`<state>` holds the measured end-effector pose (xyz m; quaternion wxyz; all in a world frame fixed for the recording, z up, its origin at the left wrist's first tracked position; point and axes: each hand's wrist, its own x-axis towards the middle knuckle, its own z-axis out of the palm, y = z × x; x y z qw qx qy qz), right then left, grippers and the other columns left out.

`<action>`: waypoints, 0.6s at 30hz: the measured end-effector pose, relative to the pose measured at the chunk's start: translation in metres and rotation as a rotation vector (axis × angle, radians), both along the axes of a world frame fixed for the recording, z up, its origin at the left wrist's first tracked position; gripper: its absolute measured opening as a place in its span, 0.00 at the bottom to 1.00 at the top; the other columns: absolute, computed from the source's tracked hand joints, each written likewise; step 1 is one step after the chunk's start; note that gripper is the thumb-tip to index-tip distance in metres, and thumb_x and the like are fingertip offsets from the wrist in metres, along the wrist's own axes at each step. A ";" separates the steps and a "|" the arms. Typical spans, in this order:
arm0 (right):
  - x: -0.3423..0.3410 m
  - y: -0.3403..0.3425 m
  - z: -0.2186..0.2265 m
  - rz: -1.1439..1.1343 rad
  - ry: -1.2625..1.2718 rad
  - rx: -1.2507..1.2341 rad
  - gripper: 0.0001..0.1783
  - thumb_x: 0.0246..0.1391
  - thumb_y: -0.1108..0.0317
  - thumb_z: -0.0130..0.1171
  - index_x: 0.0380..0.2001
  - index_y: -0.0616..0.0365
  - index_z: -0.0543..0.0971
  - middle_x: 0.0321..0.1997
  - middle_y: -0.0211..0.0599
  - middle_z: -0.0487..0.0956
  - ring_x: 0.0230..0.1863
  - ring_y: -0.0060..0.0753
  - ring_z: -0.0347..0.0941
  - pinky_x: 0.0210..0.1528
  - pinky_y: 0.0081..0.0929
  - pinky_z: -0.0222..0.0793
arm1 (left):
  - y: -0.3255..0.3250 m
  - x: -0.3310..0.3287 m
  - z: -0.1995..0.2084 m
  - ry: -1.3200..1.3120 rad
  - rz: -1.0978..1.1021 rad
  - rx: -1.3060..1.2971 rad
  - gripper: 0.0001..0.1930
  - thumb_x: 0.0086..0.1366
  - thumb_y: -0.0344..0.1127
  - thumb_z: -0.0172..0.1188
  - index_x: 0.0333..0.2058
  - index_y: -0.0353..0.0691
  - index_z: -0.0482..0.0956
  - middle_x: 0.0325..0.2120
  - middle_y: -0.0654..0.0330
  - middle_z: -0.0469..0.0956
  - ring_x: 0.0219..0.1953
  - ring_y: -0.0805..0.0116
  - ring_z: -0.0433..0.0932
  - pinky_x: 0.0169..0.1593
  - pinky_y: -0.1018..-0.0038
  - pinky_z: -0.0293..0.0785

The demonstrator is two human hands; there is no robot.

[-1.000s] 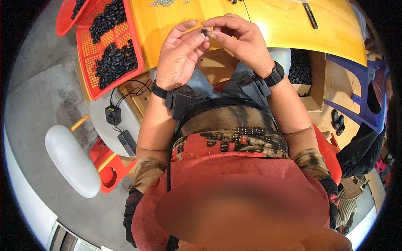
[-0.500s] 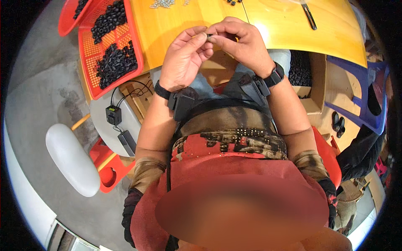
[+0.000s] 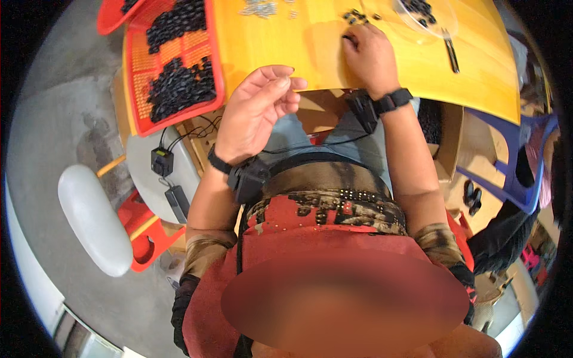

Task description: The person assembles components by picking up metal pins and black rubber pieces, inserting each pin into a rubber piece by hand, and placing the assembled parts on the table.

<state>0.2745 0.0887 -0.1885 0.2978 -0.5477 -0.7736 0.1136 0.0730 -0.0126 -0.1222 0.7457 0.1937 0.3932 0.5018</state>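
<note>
My left hand is raised over the near edge of the yellow table, palm turned inward. Its thumb presses against the curled index finger; whatever lies between the tips is too small to make out. Farther right and forward, my right hand is low over the tabletop, fingers bent down. A small black part shows at its thumb and index finger. Just beyond that hand lie several loose black parts. Small silvery metal pieces are heaped at the far middle of the table.
A red plastic basket with piles of black parts stands at the left. Far right are a clear bowl holding black parts and a slim black tool. Below the table sits a cardboard box; a blue plastic stool stands beside it.
My hands have come apart from their joint hold on a small piece. The right hand has moved forward and right over the table; the left has dropped slightly nearer me.
</note>
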 end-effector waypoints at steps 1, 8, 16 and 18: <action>0.002 0.002 0.000 0.002 0.005 0.000 0.07 0.41 0.69 0.52 0.23 0.62 0.75 0.27 0.47 0.74 0.34 0.51 0.69 0.38 0.40 0.66 | -0.004 -0.010 0.010 0.030 -0.022 0.030 0.09 0.60 0.31 0.51 0.40 0.37 0.70 0.34 0.55 0.76 0.31 0.74 0.73 0.36 0.78 0.72; 0.002 -0.009 0.022 -0.009 0.030 -0.092 0.11 0.42 0.69 0.56 0.32 0.62 0.76 0.25 0.46 0.74 0.27 0.45 0.71 0.32 0.34 0.67 | -0.007 -0.148 0.061 0.602 0.064 0.109 0.12 0.62 0.31 0.49 0.43 0.34 0.68 0.37 0.56 0.75 0.33 0.76 0.73 0.38 0.80 0.71; 0.008 -0.013 0.028 0.012 0.105 -0.134 0.13 0.43 0.70 0.58 0.35 0.60 0.76 0.25 0.39 0.74 0.25 0.33 0.71 0.30 0.26 0.67 | 0.090 -0.227 0.039 1.461 -0.366 0.064 0.17 0.55 0.47 0.57 0.37 0.41 0.75 0.32 0.63 0.77 0.30 0.75 0.74 0.34 0.80 0.72; 0.011 -0.021 0.032 -0.022 0.202 -0.128 0.13 0.44 0.71 0.57 0.36 0.60 0.76 0.26 0.38 0.73 0.25 0.30 0.71 0.29 0.24 0.67 | 0.107 -0.212 0.030 1.536 -0.412 0.150 0.17 0.54 0.48 0.58 0.34 0.42 0.76 0.29 0.62 0.77 0.29 0.73 0.75 0.33 0.77 0.72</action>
